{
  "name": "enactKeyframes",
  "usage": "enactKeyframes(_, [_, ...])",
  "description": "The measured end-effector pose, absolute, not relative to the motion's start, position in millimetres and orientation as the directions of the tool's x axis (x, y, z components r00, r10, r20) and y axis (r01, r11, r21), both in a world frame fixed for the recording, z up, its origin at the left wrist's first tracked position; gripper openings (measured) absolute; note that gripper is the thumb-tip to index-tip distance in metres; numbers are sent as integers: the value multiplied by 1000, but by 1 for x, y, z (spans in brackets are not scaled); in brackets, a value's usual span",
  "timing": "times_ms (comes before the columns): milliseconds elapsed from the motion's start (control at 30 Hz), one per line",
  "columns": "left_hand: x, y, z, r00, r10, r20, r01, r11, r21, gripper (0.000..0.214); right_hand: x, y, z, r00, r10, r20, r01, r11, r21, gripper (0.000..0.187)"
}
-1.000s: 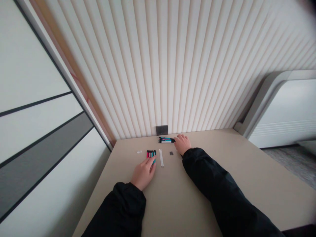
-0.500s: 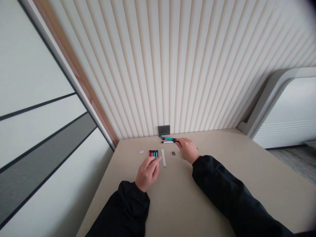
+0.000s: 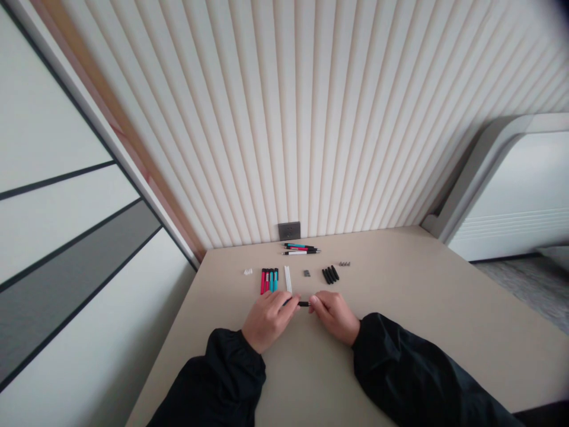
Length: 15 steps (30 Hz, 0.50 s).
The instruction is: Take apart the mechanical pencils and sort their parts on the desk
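Note:
A pen (image 3: pixel 303 303), of which a black section shows, lies across between my two hands low over the table. My left hand (image 3: pixel 271 317) is closed around one end, and its fingers hide most of the barrel. My right hand (image 3: pixel 332 313) pinches the other end between thumb and fingers. Just beyond my left hand are several red and teal pen barrels (image 3: pixel 269 279) with black ends. White refill tubes (image 3: pixel 288 277) lie beside them. Several black grips (image 3: pixel 330 274) rest past my right hand, near small metal pieces (image 3: pixel 344 264).
Three assembled-looking pens (image 3: pixel 300 249) lie near the wall under a dark socket (image 3: pixel 289 230). Small white parts (image 3: pixel 248 271) are at the left, small dark grey pieces (image 3: pixel 306 273) in the middle. A ribbed wall (image 3: pixel 284 118) borders the table (image 3: pixel 311 379); a white cabinet stands left.
My right hand has come back from the pens by the wall to my left hand, uncovering the black grips. A pen is now held between both hands. The view has shifted slightly.

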<state>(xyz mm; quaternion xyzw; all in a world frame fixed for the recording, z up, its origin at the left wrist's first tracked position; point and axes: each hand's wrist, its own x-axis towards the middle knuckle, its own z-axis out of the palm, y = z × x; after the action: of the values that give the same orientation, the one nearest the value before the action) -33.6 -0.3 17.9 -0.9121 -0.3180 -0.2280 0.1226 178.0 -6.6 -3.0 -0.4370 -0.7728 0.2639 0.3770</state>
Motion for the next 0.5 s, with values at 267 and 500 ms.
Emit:
enactKeyframes(267, [-30, -4, 13, 698, 532, 480, 648, -754, -107, 19, 179, -5, -7, -340, 888, 309, 506, 450, -736, 44])
enactKeyframes(500, [-31, -6, 11, 689, 556, 466, 669, -735, -112, 18, 180, -2, -3, -369, 851, 374, 457, 517, -724, 29])
